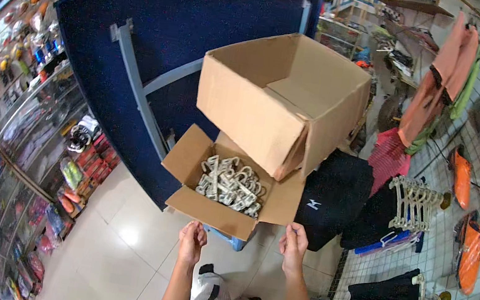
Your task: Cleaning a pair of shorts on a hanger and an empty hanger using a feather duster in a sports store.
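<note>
My left hand [192, 240] is just below the front flap of a small open cardboard box [213, 213], fingers curled together with nothing visible in them. My right hand [294, 245] is similarly closed by the corner of the right flap; whether it touches the flap cannot be told. Inside the box lies a heap of whitish plastic clip hangers [232, 186]. A larger, open-topped cardboard box [250, 111] rests over the small box's back edge, and the visible part of its inside holds nothing. Part of a blue stool [232, 241] shows beneath the small box.
Behind the boxes stands a dark blue panel [172, 12] with grey metal legs [131, 76]. Black garments [339, 194] and a row of clip hangers [413, 203] are at the right, beside a wire-grid wall [441, 248]. Glass display shelves [24, 177] line the left.
</note>
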